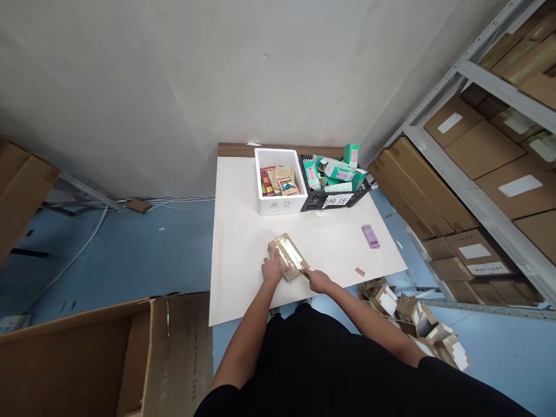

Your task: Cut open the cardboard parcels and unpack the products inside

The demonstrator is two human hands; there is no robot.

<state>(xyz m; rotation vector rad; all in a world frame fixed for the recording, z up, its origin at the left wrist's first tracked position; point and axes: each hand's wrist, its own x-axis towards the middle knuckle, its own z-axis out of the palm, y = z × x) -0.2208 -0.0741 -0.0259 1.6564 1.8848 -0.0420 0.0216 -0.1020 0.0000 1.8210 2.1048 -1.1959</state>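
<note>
A small taped cardboard box [295,253] with a white label lies at an angle on the white table [241,255]. My left hand [272,267] grips its left side, fingers over the top edge. At the box's near right corner, my right hand [320,281] is closed around something thin whose tip meets the cardboard. That thing is mostly hidden in the fist and too small to name.
Behind the box stand a white bin [282,205] with booklets and a black crate [310,202] of green boxes. A purple blurred item [370,236] and a cardboard scrap [359,271] lie rightward. Boxes fill the shelving [499,220]; opened cartons [417,318] lie on the floor.
</note>
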